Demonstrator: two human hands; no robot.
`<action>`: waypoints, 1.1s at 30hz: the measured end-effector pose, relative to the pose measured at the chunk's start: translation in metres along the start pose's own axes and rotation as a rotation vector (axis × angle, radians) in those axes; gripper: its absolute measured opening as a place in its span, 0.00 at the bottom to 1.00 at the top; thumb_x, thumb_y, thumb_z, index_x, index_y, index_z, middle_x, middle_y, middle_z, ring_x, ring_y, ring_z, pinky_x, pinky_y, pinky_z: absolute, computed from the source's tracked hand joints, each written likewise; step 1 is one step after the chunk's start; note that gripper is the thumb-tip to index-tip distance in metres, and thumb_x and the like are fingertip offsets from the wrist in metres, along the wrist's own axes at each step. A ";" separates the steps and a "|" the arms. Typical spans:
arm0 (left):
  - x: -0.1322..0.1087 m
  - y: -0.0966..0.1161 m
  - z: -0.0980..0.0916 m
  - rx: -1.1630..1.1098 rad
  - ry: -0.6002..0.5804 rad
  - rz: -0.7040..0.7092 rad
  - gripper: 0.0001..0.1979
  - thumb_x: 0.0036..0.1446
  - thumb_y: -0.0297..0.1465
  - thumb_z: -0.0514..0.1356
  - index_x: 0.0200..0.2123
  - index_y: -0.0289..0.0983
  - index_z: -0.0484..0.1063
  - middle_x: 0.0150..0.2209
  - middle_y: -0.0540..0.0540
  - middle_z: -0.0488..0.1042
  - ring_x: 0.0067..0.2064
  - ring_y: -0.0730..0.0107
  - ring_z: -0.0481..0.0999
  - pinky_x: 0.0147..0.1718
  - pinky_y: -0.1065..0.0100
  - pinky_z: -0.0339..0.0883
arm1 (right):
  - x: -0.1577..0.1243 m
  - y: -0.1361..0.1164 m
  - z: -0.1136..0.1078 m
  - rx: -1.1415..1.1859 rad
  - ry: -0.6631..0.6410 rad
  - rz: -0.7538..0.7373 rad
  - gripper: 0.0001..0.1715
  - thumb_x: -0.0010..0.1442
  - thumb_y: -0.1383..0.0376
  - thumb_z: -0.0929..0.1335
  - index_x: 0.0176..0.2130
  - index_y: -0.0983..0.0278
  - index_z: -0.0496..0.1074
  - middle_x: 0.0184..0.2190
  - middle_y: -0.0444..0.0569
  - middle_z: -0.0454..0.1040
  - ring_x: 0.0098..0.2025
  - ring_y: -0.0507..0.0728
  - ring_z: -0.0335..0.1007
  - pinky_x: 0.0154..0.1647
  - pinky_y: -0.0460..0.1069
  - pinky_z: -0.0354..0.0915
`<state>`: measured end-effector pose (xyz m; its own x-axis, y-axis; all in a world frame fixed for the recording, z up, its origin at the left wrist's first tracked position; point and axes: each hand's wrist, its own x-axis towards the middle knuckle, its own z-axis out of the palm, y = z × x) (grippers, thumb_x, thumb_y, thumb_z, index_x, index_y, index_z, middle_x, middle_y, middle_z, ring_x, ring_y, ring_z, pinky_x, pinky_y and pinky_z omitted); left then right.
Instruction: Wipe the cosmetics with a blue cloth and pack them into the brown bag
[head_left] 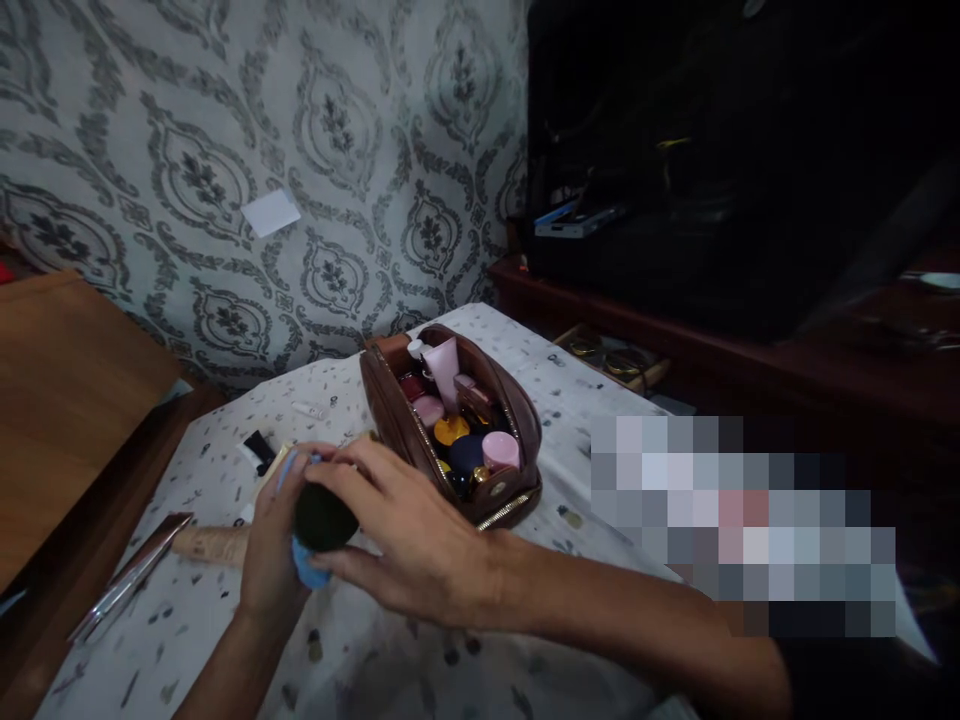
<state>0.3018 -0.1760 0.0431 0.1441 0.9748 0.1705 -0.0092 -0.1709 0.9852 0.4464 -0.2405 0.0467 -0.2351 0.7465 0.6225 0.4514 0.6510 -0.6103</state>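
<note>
My left hand is closed around a dark, round-topped container, with a light blue cloth or wrap between its palm and the container. From the right, the fingers and thumb of my right hand curl over the same container, gripping its rim. Just beyond my hands stands a brown toiletry bag, unzipped. Inside it are a pink tube, a pink-lidded jar, a yellow-orange lid and several other cosmetics.
Left of my hands lie a beige tube, a shiny metallic tube and a black-capped tube on the patterned tablecloth. A wooden panel borders the left. At right, a television stands above a small tray.
</note>
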 end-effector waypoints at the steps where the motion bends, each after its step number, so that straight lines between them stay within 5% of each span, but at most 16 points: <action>1: 0.002 0.005 0.005 0.001 -0.051 0.010 0.19 0.53 0.47 0.64 0.37 0.37 0.76 0.38 0.47 0.79 0.41 0.62 0.78 0.42 0.66 0.72 | 0.001 -0.002 -0.008 0.001 0.008 0.000 0.29 0.59 0.64 0.72 0.57 0.67 0.64 0.54 0.57 0.66 0.56 0.59 0.64 0.59 0.54 0.64; 9: 0.024 0.020 0.030 0.231 -0.364 0.244 0.18 0.60 0.43 0.60 0.47 0.37 0.77 0.36 0.47 0.78 0.42 0.62 0.76 0.46 0.66 0.68 | 0.002 0.006 -0.079 -0.093 0.065 0.117 0.21 0.59 0.63 0.72 0.51 0.64 0.70 0.44 0.50 0.70 0.46 0.56 0.69 0.46 0.51 0.66; 15: 0.017 0.014 0.030 0.586 -0.497 0.466 0.18 0.66 0.40 0.53 0.50 0.39 0.77 0.34 0.47 0.72 0.37 0.66 0.72 0.41 0.67 0.66 | 0.006 0.026 -0.112 -0.406 0.035 0.373 0.22 0.58 0.63 0.72 0.51 0.65 0.70 0.44 0.49 0.71 0.41 0.55 0.69 0.42 0.49 0.64; 24: 0.009 0.001 0.027 0.647 -0.454 0.631 0.15 0.68 0.35 0.52 0.52 0.39 0.75 0.35 0.47 0.67 0.37 0.68 0.70 0.36 0.68 0.65 | 0.030 0.039 -0.099 -0.795 -0.575 0.339 0.15 0.59 0.73 0.69 0.47 0.72 0.72 0.44 0.57 0.75 0.44 0.61 0.74 0.41 0.50 0.64; 33: 0.010 -0.003 0.024 0.622 -0.462 0.652 0.15 0.68 0.33 0.53 0.52 0.38 0.74 0.36 0.46 0.68 0.38 0.68 0.70 0.38 0.69 0.66 | 0.043 0.051 -0.087 -0.864 -0.730 0.396 0.14 0.60 0.77 0.66 0.45 0.73 0.77 0.43 0.61 0.77 0.44 0.64 0.77 0.38 0.50 0.67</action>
<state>0.3267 -0.1696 0.0417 0.6653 0.5362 0.5195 0.2751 -0.8229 0.4971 0.5339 -0.1872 0.0847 -0.2558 0.9580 -0.1298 0.9658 0.2590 0.0082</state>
